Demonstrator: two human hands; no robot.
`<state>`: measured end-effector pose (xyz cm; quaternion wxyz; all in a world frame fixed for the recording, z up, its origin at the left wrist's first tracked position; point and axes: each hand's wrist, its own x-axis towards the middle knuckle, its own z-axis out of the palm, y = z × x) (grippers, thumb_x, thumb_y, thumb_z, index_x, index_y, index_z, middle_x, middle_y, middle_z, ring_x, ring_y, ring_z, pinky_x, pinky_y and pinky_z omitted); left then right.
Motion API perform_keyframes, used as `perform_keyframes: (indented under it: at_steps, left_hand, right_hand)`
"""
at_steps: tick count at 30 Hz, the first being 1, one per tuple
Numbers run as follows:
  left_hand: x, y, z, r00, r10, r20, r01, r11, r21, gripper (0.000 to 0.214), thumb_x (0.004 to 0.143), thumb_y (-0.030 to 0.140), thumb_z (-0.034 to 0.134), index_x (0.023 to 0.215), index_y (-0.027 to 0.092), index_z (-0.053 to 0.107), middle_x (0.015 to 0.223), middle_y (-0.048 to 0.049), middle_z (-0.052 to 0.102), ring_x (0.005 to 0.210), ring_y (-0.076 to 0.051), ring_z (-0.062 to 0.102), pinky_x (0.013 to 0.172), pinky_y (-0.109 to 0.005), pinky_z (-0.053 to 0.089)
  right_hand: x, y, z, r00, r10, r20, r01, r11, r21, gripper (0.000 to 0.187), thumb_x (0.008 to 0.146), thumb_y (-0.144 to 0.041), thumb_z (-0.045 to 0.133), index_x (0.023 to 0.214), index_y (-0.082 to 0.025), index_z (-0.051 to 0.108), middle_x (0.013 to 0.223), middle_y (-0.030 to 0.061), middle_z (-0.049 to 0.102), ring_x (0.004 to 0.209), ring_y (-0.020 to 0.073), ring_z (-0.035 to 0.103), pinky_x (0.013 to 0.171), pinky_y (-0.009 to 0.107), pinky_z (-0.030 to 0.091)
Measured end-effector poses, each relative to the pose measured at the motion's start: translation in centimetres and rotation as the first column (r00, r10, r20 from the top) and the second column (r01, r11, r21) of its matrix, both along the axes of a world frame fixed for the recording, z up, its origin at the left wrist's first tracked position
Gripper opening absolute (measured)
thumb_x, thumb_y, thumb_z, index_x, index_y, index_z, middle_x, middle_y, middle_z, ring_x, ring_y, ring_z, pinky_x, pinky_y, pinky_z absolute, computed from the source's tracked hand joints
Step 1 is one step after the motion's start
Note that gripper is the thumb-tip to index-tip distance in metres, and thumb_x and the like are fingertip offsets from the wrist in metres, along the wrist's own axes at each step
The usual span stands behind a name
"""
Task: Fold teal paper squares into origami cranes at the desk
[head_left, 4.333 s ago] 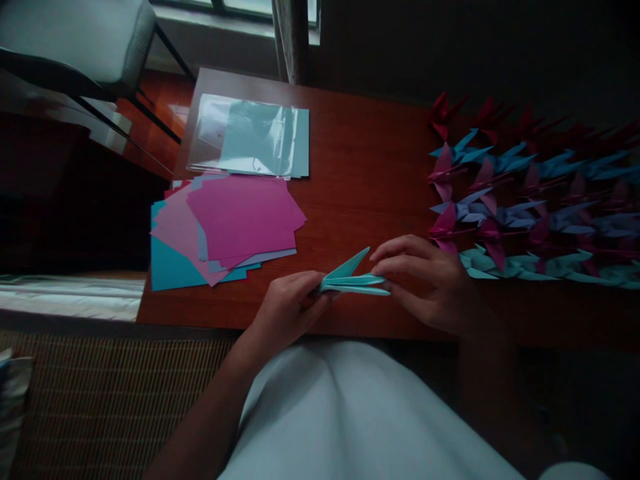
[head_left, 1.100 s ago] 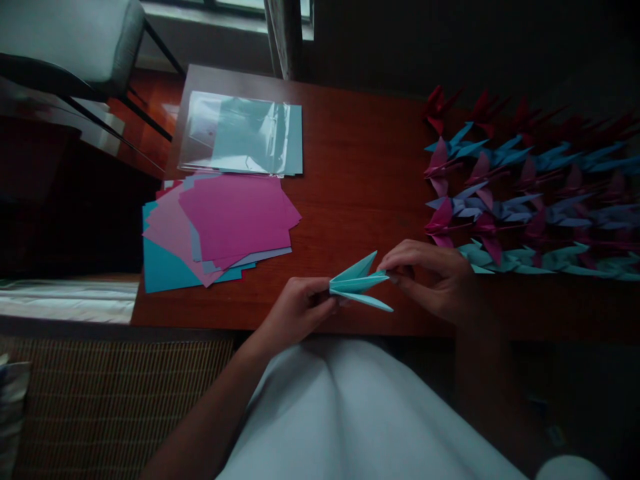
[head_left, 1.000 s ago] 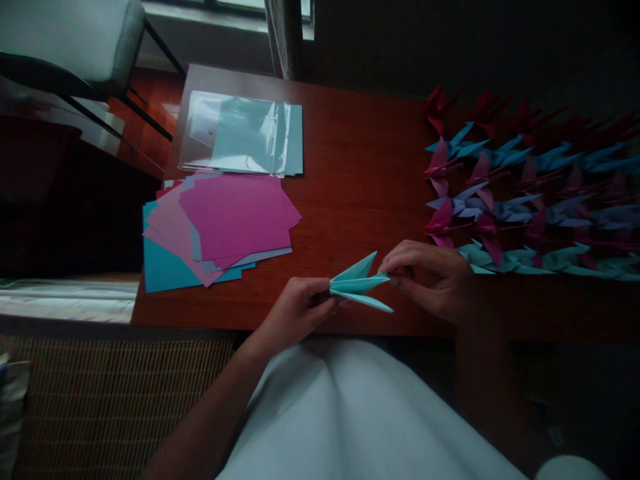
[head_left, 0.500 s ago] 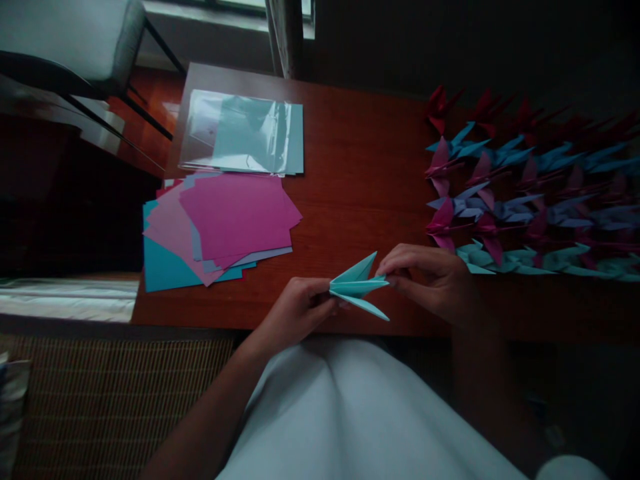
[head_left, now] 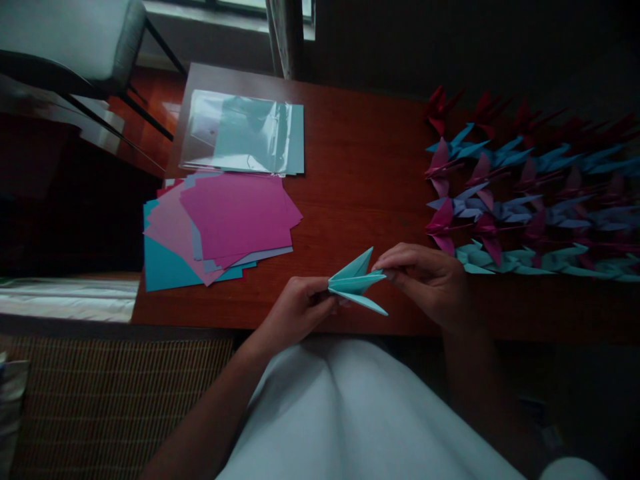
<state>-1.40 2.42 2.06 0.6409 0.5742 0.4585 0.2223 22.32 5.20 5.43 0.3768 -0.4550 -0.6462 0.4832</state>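
Note:
A half-folded teal paper crane (head_left: 356,283) hangs just above the near edge of the brown wooden table (head_left: 360,180). My left hand (head_left: 295,310) pinches its left end, fingers closed on the paper. My right hand (head_left: 427,280) pinches the pointed right tip between thumb and fingertips. One flap sticks up toward the far side and a thin point slants down toward my lap.
A loose stack of pink, lilac and blue paper squares (head_left: 220,223) lies at the left, with a clear plastic packet of sheets (head_left: 243,133) behind it. Rows of finished cranes (head_left: 520,193) in red, blue, lilac and teal fill the right side. A chair (head_left: 65,40) stands far left.
The crane's upper flap has tilted a little higher and my right hand has shifted slightly left along the tip. My left hand has kept its hold in place.

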Motion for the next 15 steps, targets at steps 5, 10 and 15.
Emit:
perform_keyframes:
  at_steps: [5,10,15]
  left_hand:
    - [0.2,-0.1,0.0,0.997,0.041,0.069,-0.037,0.998,-0.057,0.017,0.089,0.019,0.057,0.083,0.012,0.072,0.075,-0.0030,0.069,0.070,-0.013,0.061,0.065,-0.021,0.050]
    - [0.7,-0.2,0.4,0.982,0.092,0.163,-0.061,0.980,-0.188,0.016,0.089,0.023,0.062,0.084,0.012,0.073,0.081,-0.0057,0.074,0.073,-0.014,0.065,0.066,-0.023,0.052]
    - [1.0,-0.2,1.0,0.958,0.163,0.235,-0.055,0.912,-0.408,0.018,0.084,0.029,0.072,0.087,0.012,0.075,0.080,-0.0066,0.076,0.067,-0.012,0.066,0.063,-0.021,0.051]
  right_hand:
    - [-0.5,-0.3,-0.3,0.998,-0.060,-0.022,0.061,0.997,0.045,0.010,0.089,-0.019,0.068,0.091,-0.027,0.074,0.090,0.0030,0.074,0.085,0.0205,0.069,0.074,0.035,0.056]
    - [-1.1,-0.6,-0.7,0.990,-0.099,-0.102,0.095,0.994,-0.045,0.005,0.090,-0.025,0.066,0.088,-0.026,0.070,0.087,0.0040,0.070,0.084,0.0206,0.066,0.071,0.035,0.055]
    - [-2.2,-1.0,-0.7,0.963,-0.203,-0.175,0.190,0.978,-0.088,0.005,0.091,-0.029,0.065,0.086,-0.026,0.067,0.084,0.0028,0.067,0.079,0.0181,0.063,0.067,0.032,0.054]
